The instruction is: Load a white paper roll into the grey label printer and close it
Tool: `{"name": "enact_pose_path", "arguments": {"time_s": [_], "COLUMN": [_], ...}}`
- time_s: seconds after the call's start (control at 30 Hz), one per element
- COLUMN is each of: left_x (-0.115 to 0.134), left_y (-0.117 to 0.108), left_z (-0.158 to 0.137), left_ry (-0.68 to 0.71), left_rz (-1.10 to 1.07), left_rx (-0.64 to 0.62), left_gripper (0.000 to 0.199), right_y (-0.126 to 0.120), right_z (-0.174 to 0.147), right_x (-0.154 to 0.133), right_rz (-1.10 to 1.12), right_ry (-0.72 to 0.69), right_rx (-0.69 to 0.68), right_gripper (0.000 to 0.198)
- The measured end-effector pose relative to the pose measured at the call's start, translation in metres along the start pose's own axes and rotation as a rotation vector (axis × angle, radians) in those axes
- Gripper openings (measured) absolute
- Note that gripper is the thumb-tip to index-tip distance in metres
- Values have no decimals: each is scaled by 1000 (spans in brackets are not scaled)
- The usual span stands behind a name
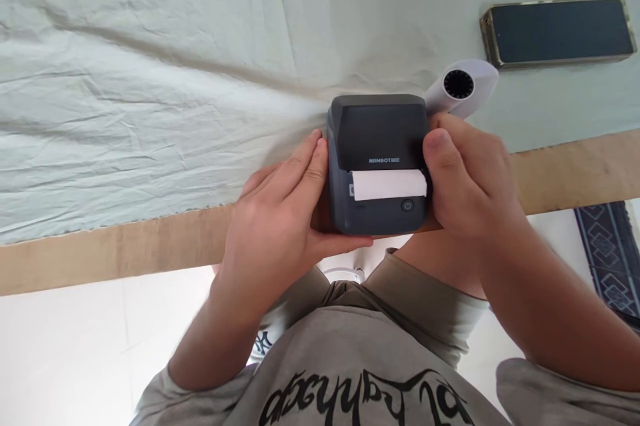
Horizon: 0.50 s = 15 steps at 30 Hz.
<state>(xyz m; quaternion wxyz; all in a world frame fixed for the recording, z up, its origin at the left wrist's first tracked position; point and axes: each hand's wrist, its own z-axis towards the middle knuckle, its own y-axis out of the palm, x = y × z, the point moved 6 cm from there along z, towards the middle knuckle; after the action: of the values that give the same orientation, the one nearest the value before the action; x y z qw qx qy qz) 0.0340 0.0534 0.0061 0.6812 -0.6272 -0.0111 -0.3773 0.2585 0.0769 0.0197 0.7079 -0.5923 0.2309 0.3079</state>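
A dark label printer (pixel 380 133) marked NIIMBOT sits at the table's front edge, held between both hands. From its slot a strip of white paper (pixel 389 185) sticks out over the front, above a round power button (pixel 407 206). My left hand (pixel 283 213) lies along the printer's left side, its thumb stretched below the front edge. On the other side, my right hand (pixel 467 173) grips the right edge, thumb on top and the other fingers mostly hidden. Just behind that hand lies a white roll (pixel 465 86) with a black core, its loose end spread out.
A phone (pixel 560 33) in a clear case lies face up at the upper right. Pale wrinkled cloth (pixel 150 79) covers the table, leaving a bare wooden edge (pixel 165 239) along the front. On the floor at the right is a dark patterned mat (pixel 607 253).
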Motion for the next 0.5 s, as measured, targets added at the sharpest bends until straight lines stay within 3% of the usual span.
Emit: {"name": "enact_pose_path", "arguments": {"time_s": [0.3,0.5], "left_x": [3,1], "left_y": [3,4], "left_z": [-3,-3], "left_ry": [77,93], "left_rz": [89,30], "left_rx": [65,-5], "left_gripper": [100,106], "right_y": [-2,-10], "right_z": [-2,-9], "right_x": [-1,0], "right_rz": [42,149], "right_ry": [-50,-36], "right_rx": [13,74], "right_gripper": [89,57]}}
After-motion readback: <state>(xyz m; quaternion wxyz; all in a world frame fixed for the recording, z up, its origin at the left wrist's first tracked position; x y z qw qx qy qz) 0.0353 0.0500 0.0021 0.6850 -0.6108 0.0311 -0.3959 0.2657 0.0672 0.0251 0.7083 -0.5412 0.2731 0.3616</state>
